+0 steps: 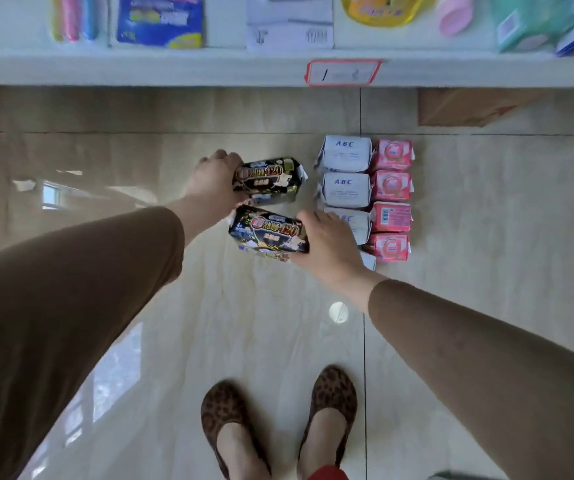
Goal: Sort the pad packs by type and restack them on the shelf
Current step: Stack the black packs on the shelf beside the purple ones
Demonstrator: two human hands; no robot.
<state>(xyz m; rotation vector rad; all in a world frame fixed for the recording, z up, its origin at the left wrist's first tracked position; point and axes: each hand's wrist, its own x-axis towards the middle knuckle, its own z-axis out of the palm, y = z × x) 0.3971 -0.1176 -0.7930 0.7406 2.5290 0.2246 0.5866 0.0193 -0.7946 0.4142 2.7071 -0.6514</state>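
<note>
Head view, nearest first. At 6 o'clock, two leopard-print shoes (278,420) stand on a glossy tiled floor (244,323). Brown sleeves (70,289) enter from 8 and 4 o'clock. The right hand (327,247), fingers curled, grips the right end of the near black pack (268,235), printed with gold figures reading "420"; the pack's long axis runs from 9 to 3 o'clock, tilted slightly, label face up. The left hand (212,181), fingers curled likewise, grips the left end of the far black pack (270,181), same print and "420", long axis also from 9 to 3 o'clock. The two black packs lie one just beyond the other near the centre; whether they touch the floor cannot be told. Just to their 3 o'clock, on the floor, white packs (346,171) marked "ABC" in blue form a column running toward 12 o'clock, the nearest partly hidden by the right hand. Touching that column on its 3 o'clock side is a column of four pink packs (391,200), their print too small to read; one shows a barcode. At 12 o'clock, a white shelf (140,69) carries a red-framed tag (342,72) and assorted goods, their writing blurred
</note>
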